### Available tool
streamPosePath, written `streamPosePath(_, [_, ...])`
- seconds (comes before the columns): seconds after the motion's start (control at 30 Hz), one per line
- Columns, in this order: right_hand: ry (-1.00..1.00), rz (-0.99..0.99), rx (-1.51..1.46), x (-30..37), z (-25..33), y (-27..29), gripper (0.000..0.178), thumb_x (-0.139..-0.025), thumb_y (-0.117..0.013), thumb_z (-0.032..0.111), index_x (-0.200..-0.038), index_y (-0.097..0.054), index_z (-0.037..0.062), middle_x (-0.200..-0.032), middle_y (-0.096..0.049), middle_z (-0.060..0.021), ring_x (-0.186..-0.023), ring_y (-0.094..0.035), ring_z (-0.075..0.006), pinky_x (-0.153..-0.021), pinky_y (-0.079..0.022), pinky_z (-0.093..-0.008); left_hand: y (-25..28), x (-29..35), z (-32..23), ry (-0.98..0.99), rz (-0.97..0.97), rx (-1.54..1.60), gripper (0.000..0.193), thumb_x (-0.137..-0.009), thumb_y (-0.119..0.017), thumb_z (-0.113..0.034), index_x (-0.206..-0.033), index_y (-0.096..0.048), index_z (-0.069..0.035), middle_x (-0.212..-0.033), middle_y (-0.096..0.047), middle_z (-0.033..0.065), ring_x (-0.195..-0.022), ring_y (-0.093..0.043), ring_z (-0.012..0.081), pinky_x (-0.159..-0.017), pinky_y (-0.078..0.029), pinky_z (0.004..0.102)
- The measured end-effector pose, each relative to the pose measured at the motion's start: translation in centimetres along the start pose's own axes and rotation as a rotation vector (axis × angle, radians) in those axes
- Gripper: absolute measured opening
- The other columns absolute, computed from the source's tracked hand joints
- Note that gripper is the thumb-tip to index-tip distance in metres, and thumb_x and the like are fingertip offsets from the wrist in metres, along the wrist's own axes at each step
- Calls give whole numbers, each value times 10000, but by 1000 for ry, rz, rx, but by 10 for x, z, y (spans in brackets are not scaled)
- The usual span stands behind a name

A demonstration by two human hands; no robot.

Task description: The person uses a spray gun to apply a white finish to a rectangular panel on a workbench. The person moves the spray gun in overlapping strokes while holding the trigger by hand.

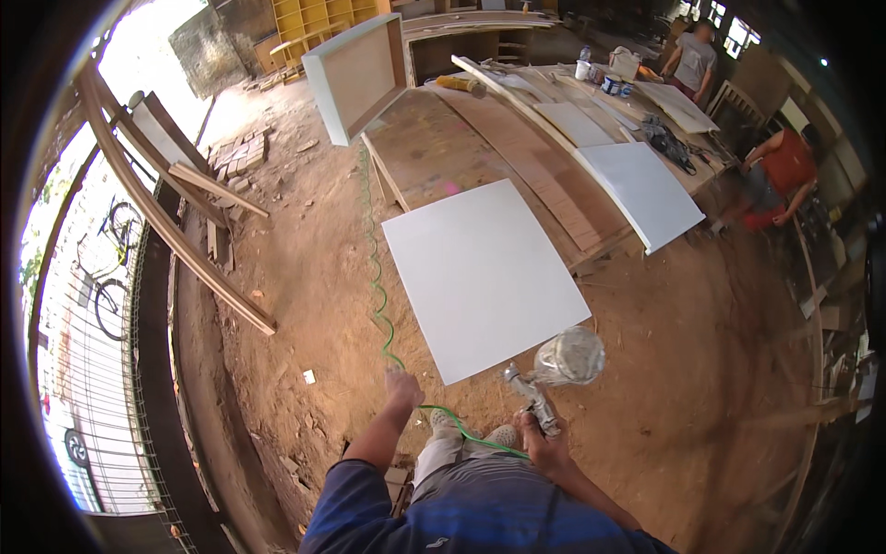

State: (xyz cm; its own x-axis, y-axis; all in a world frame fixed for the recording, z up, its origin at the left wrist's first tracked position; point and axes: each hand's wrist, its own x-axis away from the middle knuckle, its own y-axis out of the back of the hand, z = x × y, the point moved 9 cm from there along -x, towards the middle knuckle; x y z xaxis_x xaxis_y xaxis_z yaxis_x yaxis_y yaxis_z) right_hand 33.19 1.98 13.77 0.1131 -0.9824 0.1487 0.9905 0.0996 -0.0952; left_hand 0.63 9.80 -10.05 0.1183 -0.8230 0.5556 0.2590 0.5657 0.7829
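My right hand is closed round the handle of a metal spray gun. The gun's round cup, smeared whitish, sits beside the near right corner of a flat white panel. My left hand is closed on a coiled green air hose. From that hand the hose runs away across the floor to the far left, and its other stretch passes in front of my waist toward my right hand. The white panel lies level in front of me, overlapping the near end of a wooden worktable.
A shallow box stands tilted at the table's far left. Another white panel lies at the right, near paint tins. Long timbers lean on the left. Two people, one in a red top, one in grey, are at the right.
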Motion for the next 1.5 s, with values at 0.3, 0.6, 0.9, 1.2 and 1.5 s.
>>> streamPosePath(0.3, [-12, -148, 151, -25, -30, 28, 208, -1084, -610, 188, -1225, -607, 34, -712, -600, 29, -509, -493, -32, -454, -391, -235, 1, 44, 7, 192, 150, 505, 955, -816, -742, -387, -1634, -343, -98, -1645, -346, 310, -1553, -296, 421, -1199, -298, 562])
streamPosePath(0.6, [-73, -30, 320, -87, -57, -11, 468, -1067, -636, 211, -1479, -541, 10, -914, -670, -12, -800, -599, -89, -727, -519, -291, -8, 61, 14, -14, -145, 438, 782, -783, -763, -638, -1297, -705, -51, -1629, -432, 196, -1583, -273, 381, -1297, -144, 580])
streamPosePath(0.9, [74, -60, 259, -157, -36, -57, 400, -1079, -623, 253, -1397, -598, 11, -977, -685, -46, -882, -647, -132, -810, -542, -323, -64, 42, 47, -197, -6, 719, 518, -873, -694, -539, -866, -773, -28, -965, -765, 230, -1299, -613, 349, -1297, -220, 525])
streamPosePath(1.2, [162, -126, 239, -226, -32, -111, 271, -1097, -600, 309, -1196, -637, 59, -831, -658, -14, -467, -451, -28, -403, -378, -243, -17, 99, 120, -100, -438, 957, 416, -978, -673, -330, -703, -717, -22, -861, -737, 194, -1258, -632, 380, -1270, -239, 596])
streamPosePath(1.5, [184, -51, 278, -287, -50, -155, 327, -1076, -630, 358, -1175, -674, 50, -824, -685, -38, -473, -489, -69, -407, -422, -270, -2, 126, 156, 10, -664, 1180, 330, -937, -733, -196, -672, -647, -20, -820, -718, 199, -1211, -671, 393, -1258, -276, 585])
